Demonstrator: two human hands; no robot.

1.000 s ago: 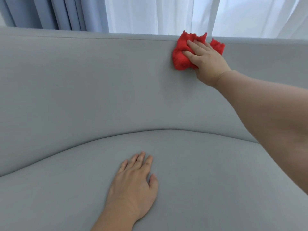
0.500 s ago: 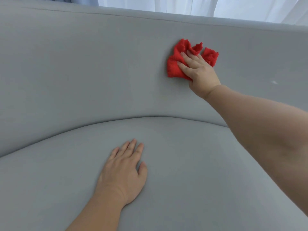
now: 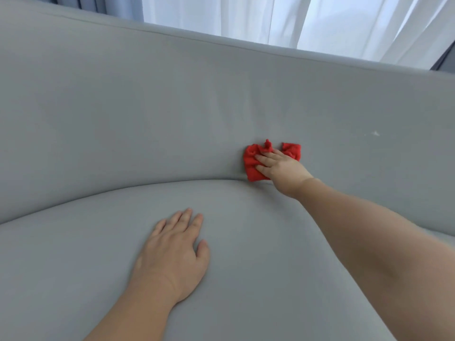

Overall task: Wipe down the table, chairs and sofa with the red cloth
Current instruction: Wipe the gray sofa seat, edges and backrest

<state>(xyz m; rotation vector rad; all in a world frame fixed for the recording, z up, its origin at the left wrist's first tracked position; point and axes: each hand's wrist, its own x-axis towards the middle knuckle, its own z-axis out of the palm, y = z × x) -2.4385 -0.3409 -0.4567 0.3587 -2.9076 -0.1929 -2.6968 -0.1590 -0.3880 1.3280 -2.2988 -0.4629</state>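
Observation:
A grey sofa (image 3: 123, 107) fills the view, its backrest above and its seat cushion below. A crumpled red cloth (image 3: 252, 166) lies against the bottom of the backrest, just above the seam with the seat. My right hand (image 3: 283, 168) presses the cloth flat to the fabric with its fingers stretched over it. My left hand (image 3: 174, 249) rests palm down on the seat cushion, fingers straight, holding nothing.
White sheer curtains (image 3: 307, 23) hang behind the sofa's top edge, with grey-blue drapes (image 3: 98, 3) at the upper left. A small white fleck (image 3: 375, 133) sits on the backrest to the right of the cloth.
My right hand has dragged the red cloth down the backrest from its top edge to just above the seat seam. My left hand has stayed flat on the cushion.

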